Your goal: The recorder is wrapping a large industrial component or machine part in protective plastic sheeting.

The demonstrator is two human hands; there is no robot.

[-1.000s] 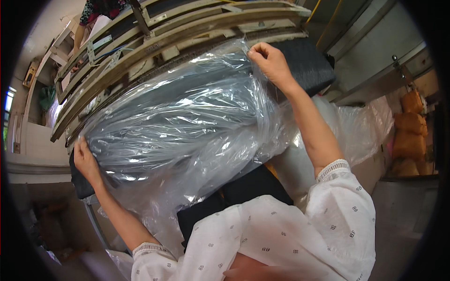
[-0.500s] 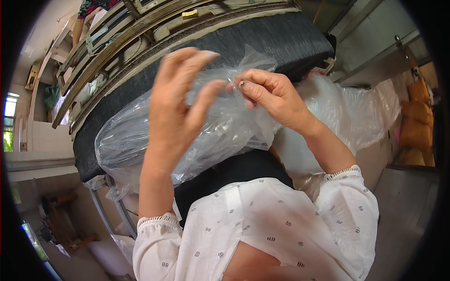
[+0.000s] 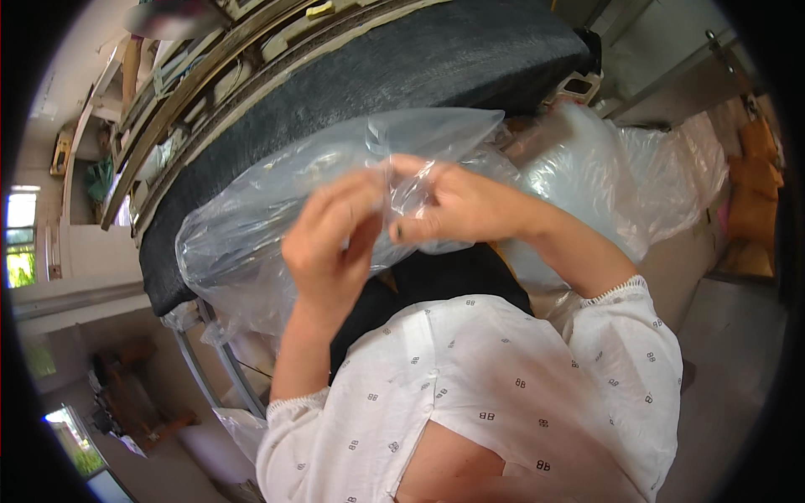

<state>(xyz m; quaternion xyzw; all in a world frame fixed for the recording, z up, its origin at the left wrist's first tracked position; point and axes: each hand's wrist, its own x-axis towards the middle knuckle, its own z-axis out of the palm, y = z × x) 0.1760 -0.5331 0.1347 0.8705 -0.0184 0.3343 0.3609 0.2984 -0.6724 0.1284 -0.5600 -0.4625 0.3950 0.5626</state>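
Note:
A large clear plastic bag (image 3: 243, 214) lies across a padded black surface in front of me, its near side hanging toward my lap. At the bag's gathered part, my right hand (image 3: 465, 205) has film bunched between its thumb and fingers. My left hand (image 3: 331, 235) is close beside it with curled fingers, smeared by motion, at the same gathered film. Whether those left fingers pinch the plastic cannot be made out. Something dark shows through the bag's left part, too unclear to name.
Behind the black padded surface (image 3: 402, 67) run long wooden and metal rails (image 3: 201, 84) with a small yellow piece (image 3: 319, 9) on them. More filled clear plastic (image 3: 579, 184) is heaped to my right. Part of another person (image 3: 172, 17) shows blurred at the top left.
Both hands have come lower and nearer to me, drawing the gathered film along. My left hand has moved right, its raised fingers now curled toward the right hand. The view has shifted slightly.

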